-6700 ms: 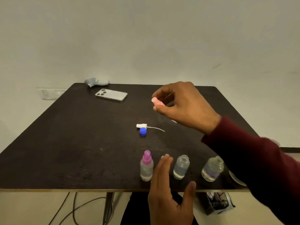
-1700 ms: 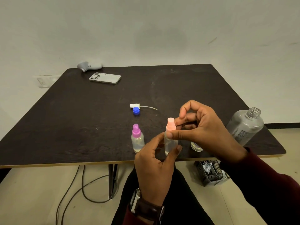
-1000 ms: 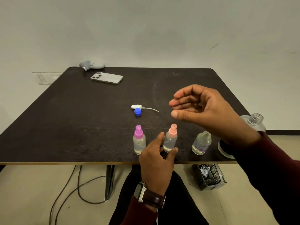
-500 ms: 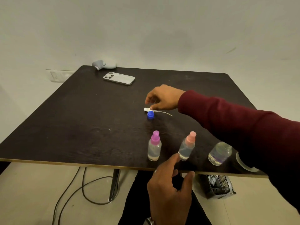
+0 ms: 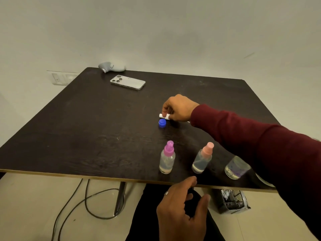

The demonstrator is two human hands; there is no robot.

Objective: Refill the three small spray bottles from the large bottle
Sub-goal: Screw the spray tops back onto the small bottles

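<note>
Your left hand (image 5: 180,207) hovers empty, fingers spread, just off the tabletop's (image 5: 86,129) near edge. Along that edge stand the purple-capped bottle (image 5: 167,158), the pink-capped bottle (image 5: 202,159) and an uncapped bottle (image 5: 237,168). Farther, mid-table, your right hand (image 5: 178,108) pinches the white sprayer head (image 5: 164,116) beside the blue cap (image 5: 162,122).

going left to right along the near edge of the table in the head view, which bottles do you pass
purple-capped spray bottle -> pink-capped spray bottle -> uncapped small bottle, partly hidden by the right sleeve
</note>
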